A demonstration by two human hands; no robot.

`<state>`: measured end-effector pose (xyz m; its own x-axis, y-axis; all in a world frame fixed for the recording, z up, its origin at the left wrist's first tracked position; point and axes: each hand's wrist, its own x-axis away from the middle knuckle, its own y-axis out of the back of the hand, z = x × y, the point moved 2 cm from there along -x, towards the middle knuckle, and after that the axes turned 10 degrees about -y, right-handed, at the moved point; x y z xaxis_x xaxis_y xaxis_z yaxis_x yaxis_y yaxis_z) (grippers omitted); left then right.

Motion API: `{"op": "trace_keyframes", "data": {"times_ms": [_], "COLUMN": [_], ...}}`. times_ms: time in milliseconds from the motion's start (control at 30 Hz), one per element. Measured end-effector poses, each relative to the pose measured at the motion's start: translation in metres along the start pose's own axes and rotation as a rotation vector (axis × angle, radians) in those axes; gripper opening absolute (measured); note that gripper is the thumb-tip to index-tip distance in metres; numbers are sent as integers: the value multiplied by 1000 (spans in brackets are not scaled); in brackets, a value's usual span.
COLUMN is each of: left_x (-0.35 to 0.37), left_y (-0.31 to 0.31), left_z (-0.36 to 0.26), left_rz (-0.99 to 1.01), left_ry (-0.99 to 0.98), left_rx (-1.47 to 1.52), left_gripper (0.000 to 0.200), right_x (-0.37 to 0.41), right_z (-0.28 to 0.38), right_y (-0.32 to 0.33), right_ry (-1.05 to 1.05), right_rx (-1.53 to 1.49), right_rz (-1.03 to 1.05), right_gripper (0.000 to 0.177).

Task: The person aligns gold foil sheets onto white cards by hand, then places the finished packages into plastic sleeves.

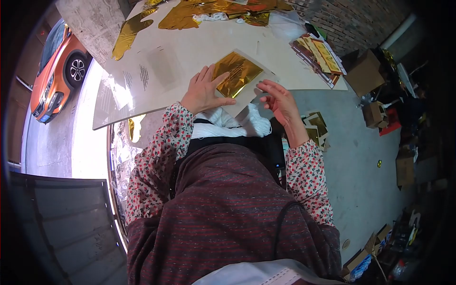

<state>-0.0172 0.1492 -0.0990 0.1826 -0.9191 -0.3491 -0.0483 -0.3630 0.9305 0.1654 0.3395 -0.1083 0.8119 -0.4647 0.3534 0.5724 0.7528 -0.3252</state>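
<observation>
A folded gold foil piece in a clear plastic bag (244,71) lies flat near the table's front edge. My left hand (207,90) rests on the left side of the bag, fingers spread, with the thumb pointing right. Just right of the bag, my right hand (279,102) is raised, its fingers loosely curved and apart, with nothing visible in them. White yarn or cord (232,124) is bundled in my lap below the table edge. Both forearms wear floral sleeves.
On the white table (175,40) lie gold foil sheets (183,14), and printed cards (317,57) at the right edge. Cardboard boxes (365,73) stand on the floor at right. An orange car (59,71) is outside at left, beyond a dark metal panel (66,223).
</observation>
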Motion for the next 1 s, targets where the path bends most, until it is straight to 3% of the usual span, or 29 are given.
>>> {"op": "trace_keyframes", "data": {"times_ms": [67,167,267,467,633,733,1000], "left_x": [-2,1,0,-1,3,-8,-70], "left_y": [0,-3,0,6,9,10,-25], "left_z": [1,2,0,-1,-3,-2,3], "left_rz": [-3,1,17,32,17,-91,-13], "left_ry": [-1,-3,-10,-22,7,20,-27], "left_rx": [-14,-36,-35,-39,34,39,16], "left_gripper": [93,95,93,89,92,90,87], "right_x": [-3,1,-38,-57,-57,-61,-62], "right_z": [0,22,33,11,8,7,6], "right_y": [10,-3,-17,-30,-27,-24,-29], "right_ry": [70,763,844,691,655,631,643], "right_rx": [168,866,1111,1604,1630,1626,1616], "right_rz": [-196,-464,-279,-276,-288,-293,-316], "right_gripper": [37,35,41,52,54,55,55]}}
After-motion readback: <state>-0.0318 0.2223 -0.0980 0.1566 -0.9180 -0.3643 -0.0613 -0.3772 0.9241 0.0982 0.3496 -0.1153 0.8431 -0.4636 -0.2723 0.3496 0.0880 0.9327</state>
